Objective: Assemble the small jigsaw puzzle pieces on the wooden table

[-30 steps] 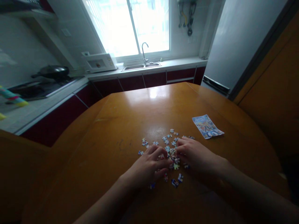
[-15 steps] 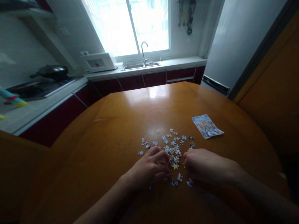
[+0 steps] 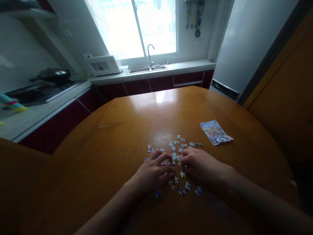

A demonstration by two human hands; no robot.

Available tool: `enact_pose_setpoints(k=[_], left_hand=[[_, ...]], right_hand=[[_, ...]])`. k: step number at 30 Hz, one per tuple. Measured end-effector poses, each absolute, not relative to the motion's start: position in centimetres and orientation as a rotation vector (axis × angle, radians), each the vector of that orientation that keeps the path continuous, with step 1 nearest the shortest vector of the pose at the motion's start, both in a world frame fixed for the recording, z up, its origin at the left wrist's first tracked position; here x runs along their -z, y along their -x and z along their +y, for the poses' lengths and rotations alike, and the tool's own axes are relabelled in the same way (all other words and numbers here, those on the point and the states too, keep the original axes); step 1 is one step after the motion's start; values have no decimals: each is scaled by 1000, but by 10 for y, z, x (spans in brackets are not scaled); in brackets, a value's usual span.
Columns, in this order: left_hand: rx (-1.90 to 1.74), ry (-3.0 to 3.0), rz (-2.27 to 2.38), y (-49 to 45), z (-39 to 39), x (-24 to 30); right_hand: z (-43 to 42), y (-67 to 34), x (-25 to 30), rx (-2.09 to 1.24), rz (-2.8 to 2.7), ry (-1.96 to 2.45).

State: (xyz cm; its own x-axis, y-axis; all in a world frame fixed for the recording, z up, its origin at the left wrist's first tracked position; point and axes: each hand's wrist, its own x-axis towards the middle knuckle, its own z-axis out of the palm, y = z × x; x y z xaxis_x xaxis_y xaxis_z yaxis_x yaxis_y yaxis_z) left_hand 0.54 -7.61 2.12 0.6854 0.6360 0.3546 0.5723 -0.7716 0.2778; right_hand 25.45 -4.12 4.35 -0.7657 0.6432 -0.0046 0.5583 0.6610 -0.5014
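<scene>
Small jigsaw puzzle pieces (image 3: 173, 156) lie loose in a patch on the wooden table (image 3: 156, 120). My left hand (image 3: 156, 168) rests over the left side of the patch, its fingers bent and spread apart, with pieces showing between thumb and fingers. Over the right side, my right hand (image 3: 199, 163) is curled closed with its fingertips down among the pieces; whatever they hold is hidden. Nearer to me lie a yellow-green piece (image 3: 182, 174) and several dark blue and white pieces (image 3: 181, 191). A creased picture sheet (image 3: 216, 132) lies beyond my right hand.
Behind the table runs a counter with a sink (image 3: 139, 70), a tap (image 3: 150, 55) and a white microwave (image 3: 104, 65). On the left a black pan (image 3: 53, 75) stands on the stove. A tall grey fridge (image 3: 249, 45) stands at the right.
My right hand has moved left onto the pieces, covering some at the right side. My left hand has shifted slightly left and away from me, uncovering pieces near its thumb.
</scene>
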Motion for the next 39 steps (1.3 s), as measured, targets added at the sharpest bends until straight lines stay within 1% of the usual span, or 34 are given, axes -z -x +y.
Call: enact_pose_setpoints(k=[5, 12, 16, 20, 28, 34, 39], left_hand=[[-675, -2748, 994, -2, -74, -23], [-475, -2737, 952, -6, -79, -28], [-504, -2718, 998, -2, -77, -28], [-417, -2703, 986, -1, -77, -30], [-373, -2715, 963, -10, -80, -31], [-318, -2758, 942, -19, -85, -31], [-356, -2718, 906, -16, -84, -33]], right_hand=[[-42, -256, -50, -712, -2716, 948], [-35, -272, -66, -706, -2694, 943], [-37, -268, -63, -696, -2763, 883], [-40, -265, -59, -759, -2772, 805], [-38, -270, -54, -831, -2761, 815], [-30, -277, -58, -753, -2658, 960], [-34, -263, -52, -745, -2656, 894]])
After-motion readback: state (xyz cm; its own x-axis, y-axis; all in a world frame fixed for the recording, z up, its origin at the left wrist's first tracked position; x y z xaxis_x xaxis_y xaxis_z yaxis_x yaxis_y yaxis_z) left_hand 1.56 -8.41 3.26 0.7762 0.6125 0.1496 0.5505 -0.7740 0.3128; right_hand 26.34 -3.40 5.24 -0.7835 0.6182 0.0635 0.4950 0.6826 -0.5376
